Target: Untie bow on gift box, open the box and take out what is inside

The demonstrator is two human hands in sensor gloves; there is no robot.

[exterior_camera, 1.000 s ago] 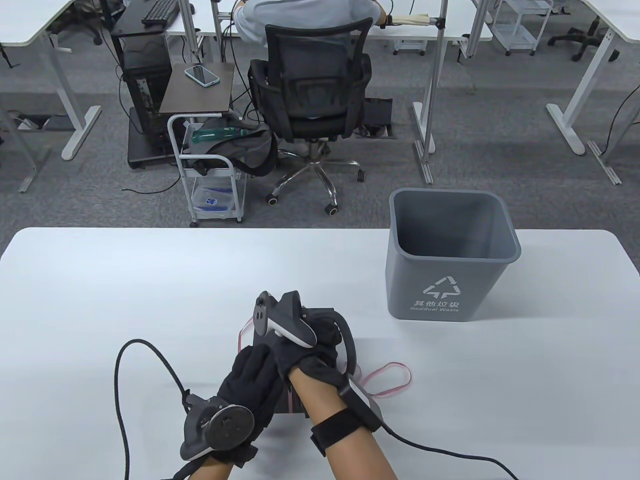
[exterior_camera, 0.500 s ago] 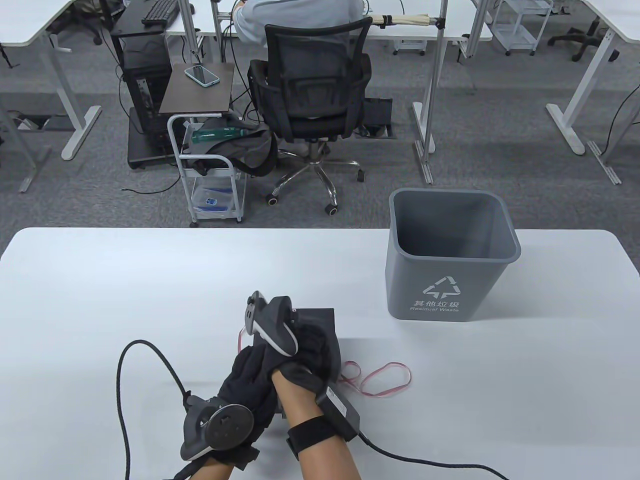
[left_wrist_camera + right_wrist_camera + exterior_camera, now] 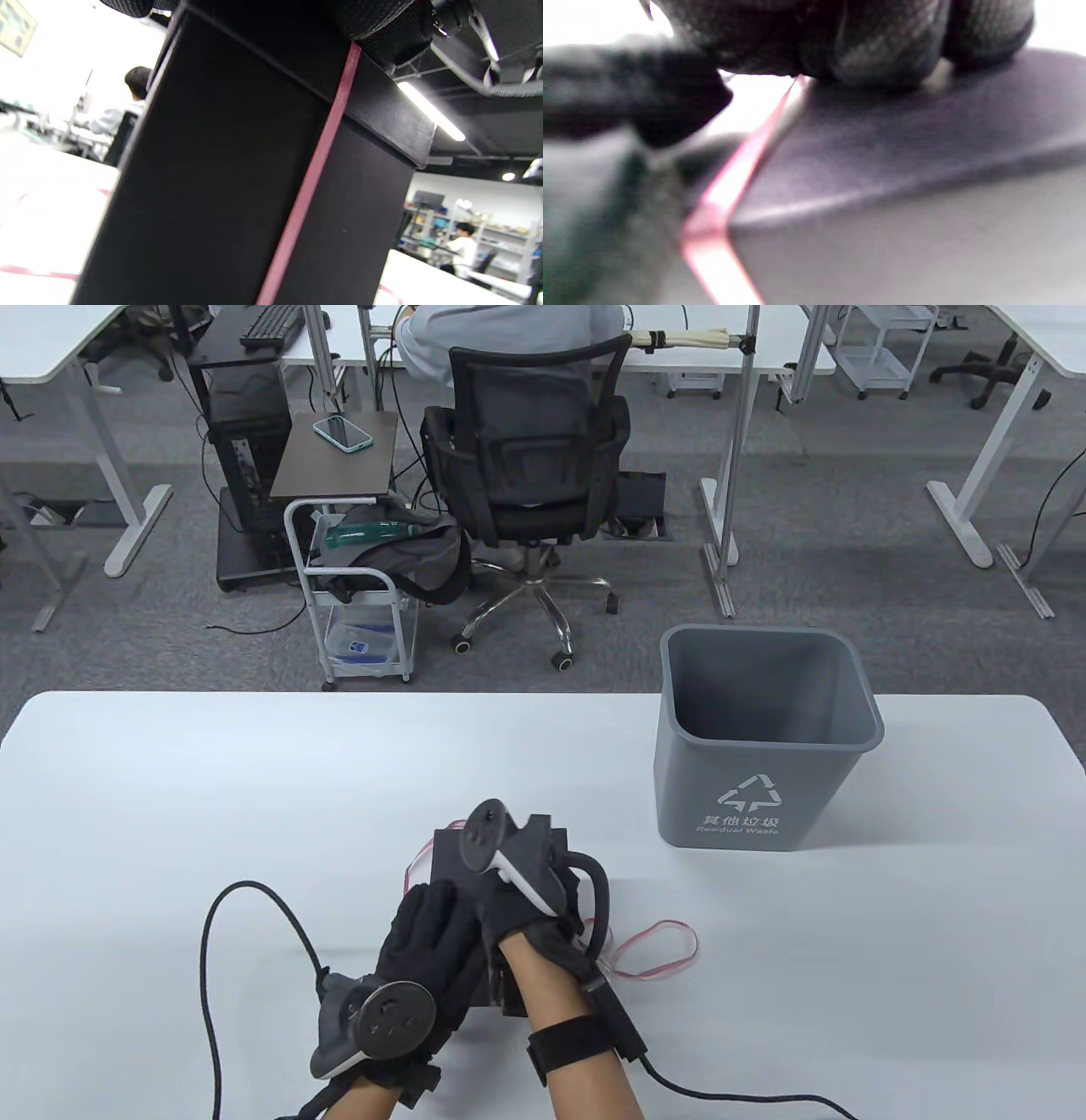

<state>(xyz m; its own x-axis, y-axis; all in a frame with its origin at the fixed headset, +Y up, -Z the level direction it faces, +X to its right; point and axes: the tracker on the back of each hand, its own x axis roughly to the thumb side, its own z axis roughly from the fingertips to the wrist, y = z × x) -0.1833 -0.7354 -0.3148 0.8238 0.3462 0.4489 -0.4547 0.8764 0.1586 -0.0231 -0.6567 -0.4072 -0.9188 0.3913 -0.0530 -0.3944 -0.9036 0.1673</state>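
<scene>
A black gift box [image 3: 450, 857] stands near the table's front edge, mostly covered by both hands. My left hand [image 3: 424, 937] lies against its near-left side with the fingers bent over the lid; the left wrist view shows the box [image 3: 212, 169] side close up, a pink ribbon [image 3: 314, 169] running up it. My right hand [image 3: 517, 908] sits on top of the lid [image 3: 903, 140]. Its fingers [image 3: 882, 46] are curled where the ribbon [image 3: 725, 199] passes over the lid's edge and under them. Loose ribbon [image 3: 657, 950] loops lie on the table to the right.
A grey waste bin [image 3: 764, 738] stands on the table at the back right, close to the box. A black glove cable [image 3: 208, 984] loops over the table [image 3: 254, 780] on the left. Beyond the far edge are an office chair, a cart and a seated person.
My right hand has twisted over the lid, first leftward, then back to the right, its tracker now turned face-up. The left hand and the loose ribbon loops have barely moved.
</scene>
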